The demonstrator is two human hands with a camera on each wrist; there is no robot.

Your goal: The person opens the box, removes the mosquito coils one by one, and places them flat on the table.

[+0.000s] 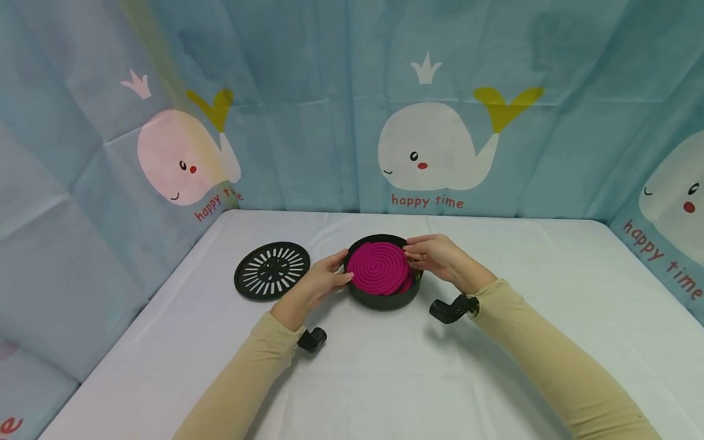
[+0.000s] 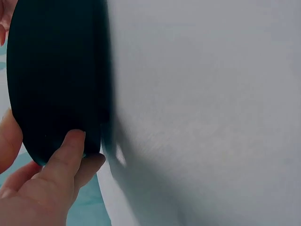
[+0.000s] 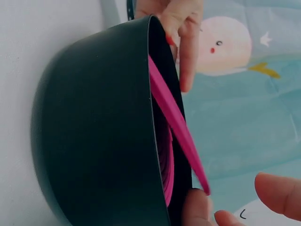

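Note:
A round black tin (image 1: 383, 302) stands on the table with a magenta spiral coil (image 1: 377, 267) in its mouth. The coil (image 3: 176, 120) is tilted, one edge raised past the rim in the right wrist view, and more magenta coils (image 3: 165, 174) lie below it. My left hand (image 1: 326, 280) holds the tin's left side; its fingers (image 2: 73, 146) are on the outer wall and its thumb (image 2: 8, 141) is near the rim. At the tin's right rim, my right hand (image 1: 437, 260) has a fingertip (image 3: 196, 203) against the coil's raised edge, its thumb (image 3: 277, 190) spread apart.
A black slotted lid (image 1: 254, 290) lies on the white table (image 1: 379, 379) left of the tin, close to my left hand. Behind stands a blue curtain (image 1: 308, 153) printed with whales. Black wrist cameras (image 1: 448, 310) jut from both sleeves.

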